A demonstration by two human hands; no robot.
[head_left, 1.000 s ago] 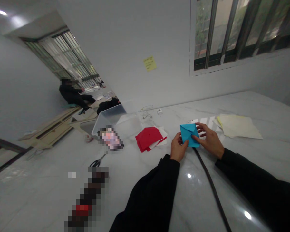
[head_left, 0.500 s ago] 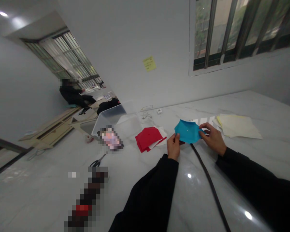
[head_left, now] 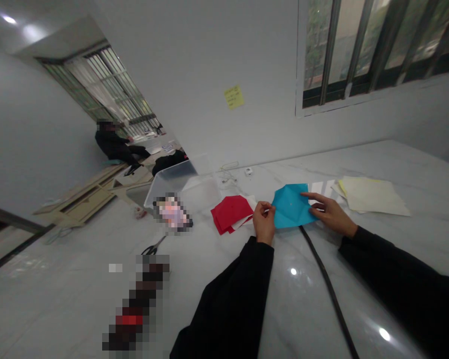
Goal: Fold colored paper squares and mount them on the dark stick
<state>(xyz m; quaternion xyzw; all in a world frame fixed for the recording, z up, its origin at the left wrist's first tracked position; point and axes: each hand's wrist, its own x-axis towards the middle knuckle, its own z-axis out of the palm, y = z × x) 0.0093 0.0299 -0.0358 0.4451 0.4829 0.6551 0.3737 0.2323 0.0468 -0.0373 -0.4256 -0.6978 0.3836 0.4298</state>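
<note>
A blue sheet of paper [head_left: 290, 212] with creases and partly folded edges is between my two hands, just above the white marbled table. My left hand [head_left: 264, 223] pinches its left edge between thumb and curled fingers. On the opposite side, my right hand [head_left: 333, 214] has the index finger stretched along the paper's upper right edge and the thumb on its right corner. Left of my left hand lies a small stack of folded red paper [head_left: 231, 212], with white paper partly under it.
Pale yellow sheets [head_left: 376, 195] lie right of my hands. A dark strap or cable [head_left: 329, 286] runs toward me. To the left are scissors [head_left: 153, 246], a blurred-out phone-like object [head_left: 173, 213] and a clear plastic bin [head_left: 172, 182]. A person [head_left: 114, 142] sits far off.
The blue paper has opened out flatter, its upper right part now spread. My right index finger has straightened over its edge, and my left hand has shifted slightly left.
</note>
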